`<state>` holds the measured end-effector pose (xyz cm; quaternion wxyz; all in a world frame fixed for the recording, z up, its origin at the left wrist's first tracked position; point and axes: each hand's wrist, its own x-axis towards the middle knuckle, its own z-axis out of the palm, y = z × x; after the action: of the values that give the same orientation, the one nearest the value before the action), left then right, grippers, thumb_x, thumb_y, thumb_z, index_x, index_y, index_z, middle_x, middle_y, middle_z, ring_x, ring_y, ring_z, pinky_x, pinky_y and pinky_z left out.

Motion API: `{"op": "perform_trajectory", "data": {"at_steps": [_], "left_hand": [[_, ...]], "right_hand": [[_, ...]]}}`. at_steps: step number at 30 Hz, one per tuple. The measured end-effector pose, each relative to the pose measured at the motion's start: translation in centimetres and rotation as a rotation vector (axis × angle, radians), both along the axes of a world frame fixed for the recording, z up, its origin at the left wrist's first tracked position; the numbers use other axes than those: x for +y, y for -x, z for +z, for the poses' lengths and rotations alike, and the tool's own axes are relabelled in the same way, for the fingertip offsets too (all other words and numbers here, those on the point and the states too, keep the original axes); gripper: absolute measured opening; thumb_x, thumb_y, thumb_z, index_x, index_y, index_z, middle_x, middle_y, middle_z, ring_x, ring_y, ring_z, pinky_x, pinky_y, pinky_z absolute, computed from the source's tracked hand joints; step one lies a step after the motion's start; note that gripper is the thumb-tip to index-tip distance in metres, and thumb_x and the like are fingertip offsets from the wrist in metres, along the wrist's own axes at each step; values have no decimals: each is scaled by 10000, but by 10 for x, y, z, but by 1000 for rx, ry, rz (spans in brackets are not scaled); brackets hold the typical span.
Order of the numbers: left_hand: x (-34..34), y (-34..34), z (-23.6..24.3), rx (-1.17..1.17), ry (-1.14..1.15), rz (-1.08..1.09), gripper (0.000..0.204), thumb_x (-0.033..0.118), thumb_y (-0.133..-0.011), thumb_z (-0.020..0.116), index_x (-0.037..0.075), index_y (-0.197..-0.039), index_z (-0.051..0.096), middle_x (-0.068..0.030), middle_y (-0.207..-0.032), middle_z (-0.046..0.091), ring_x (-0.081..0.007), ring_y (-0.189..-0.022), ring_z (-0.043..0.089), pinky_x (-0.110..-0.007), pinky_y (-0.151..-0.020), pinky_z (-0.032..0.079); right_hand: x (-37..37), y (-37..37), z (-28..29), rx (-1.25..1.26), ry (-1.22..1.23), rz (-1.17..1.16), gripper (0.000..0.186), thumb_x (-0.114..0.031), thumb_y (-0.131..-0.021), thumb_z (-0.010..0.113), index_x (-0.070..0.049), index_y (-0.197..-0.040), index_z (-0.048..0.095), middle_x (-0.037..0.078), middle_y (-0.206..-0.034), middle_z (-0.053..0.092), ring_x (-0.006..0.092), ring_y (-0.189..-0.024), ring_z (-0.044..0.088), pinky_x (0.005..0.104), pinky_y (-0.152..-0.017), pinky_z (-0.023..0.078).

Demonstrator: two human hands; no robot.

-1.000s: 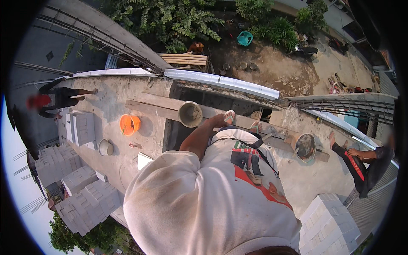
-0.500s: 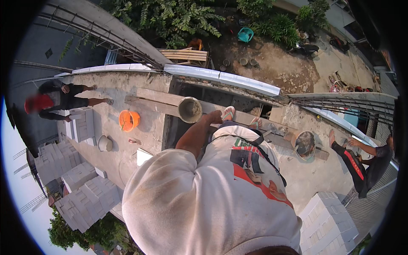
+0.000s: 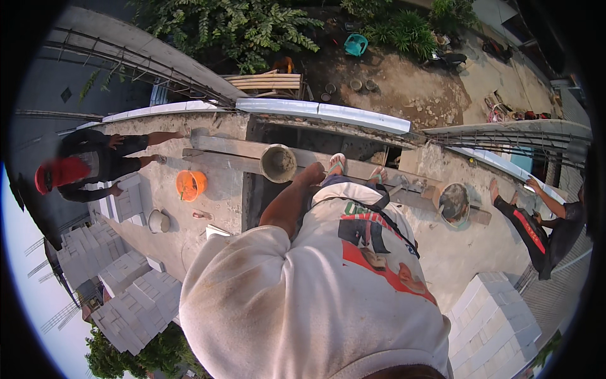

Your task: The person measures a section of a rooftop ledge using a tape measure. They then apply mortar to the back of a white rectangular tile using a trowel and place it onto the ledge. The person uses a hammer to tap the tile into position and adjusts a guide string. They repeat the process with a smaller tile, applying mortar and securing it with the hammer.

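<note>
My left hand (image 3: 311,173) hangs low in front of me, just right of a round mortar bucket (image 3: 278,163), with a small gap between them. Seen from above, its fingers are mostly hidden and nothing held shows. The bucket has grey mix inside and stands on a wooden plank (image 3: 237,149) laid across a dark opening. My right hand is out of view behind my shirt. My feet in flip-flops (image 3: 337,165) are on the planks. A hammer-like tool (image 3: 397,187) lies to their right, with a second bucket of grey mix (image 3: 453,203) farther right.
An orange bucket (image 3: 190,186) and a grey pail (image 3: 158,221) stand at left. Stacks of pale blocks (image 3: 136,303) rise behind them and at right (image 3: 492,325). A person in a red cap (image 3: 53,176) stands left; another person (image 3: 558,237) sits right. Beyond the white-topped edge (image 3: 366,119) lies lower ground.
The person in the red cap has stepped toward the middle. The person at right has raised an arm. My left hand has shifted slightly left in view, still beside the bucket.
</note>
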<state>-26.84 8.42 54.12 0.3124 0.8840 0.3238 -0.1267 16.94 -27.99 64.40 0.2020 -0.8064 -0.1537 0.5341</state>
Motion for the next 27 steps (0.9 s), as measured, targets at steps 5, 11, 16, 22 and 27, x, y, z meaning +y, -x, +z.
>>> {"op": "perform_trajectory", "data": {"at_steps": [5,11,16,22,27], "left_hand": [[1,-52,63,81,309,438,283,194,-756,799,-6,-956,799,-200,-1016,781,-345,-909,769,-443,-801,613],[7,-41,23,186,53,-280,263,220,-829,646,41,-916,819,-225,-1016,777,-407,-956,759,-490,-826,614],[-3,-44,50,163,54,-62,244,210,-822,668,49,-909,830,-170,-1034,798,-366,-933,778,-482,-807,622],[-20,-29,53,-74,306,168,355,228,-847,704,31,-1132,781,-215,-1219,751,-373,-1079,749,-448,-930,597],[-17,-27,53,28,607,64,500,302,-968,642,36,-1391,633,-303,-1288,700,-426,-1255,664,-465,-1066,529]], "right_hand": [[-14,-8,6,-32,26,-13,665,-148,-800,847,-9,-1412,627,174,-992,780,203,-752,748,344,-656,586],[-12,-5,1,-12,15,11,663,-150,-799,849,-9,-1409,630,172,-991,782,202,-753,749,346,-659,587],[-21,-5,-7,-17,-23,20,662,-152,-799,850,-9,-1407,631,171,-989,784,201,-755,750,348,-662,588],[-69,-15,-55,-208,-472,151,661,-154,-798,852,-9,-1405,634,169,-988,786,200,-756,751,350,-665,589],[-25,2,14,-109,24,-91,635,-137,-780,854,-6,-1370,660,143,-879,792,187,-754,764,360,-703,588]]}}
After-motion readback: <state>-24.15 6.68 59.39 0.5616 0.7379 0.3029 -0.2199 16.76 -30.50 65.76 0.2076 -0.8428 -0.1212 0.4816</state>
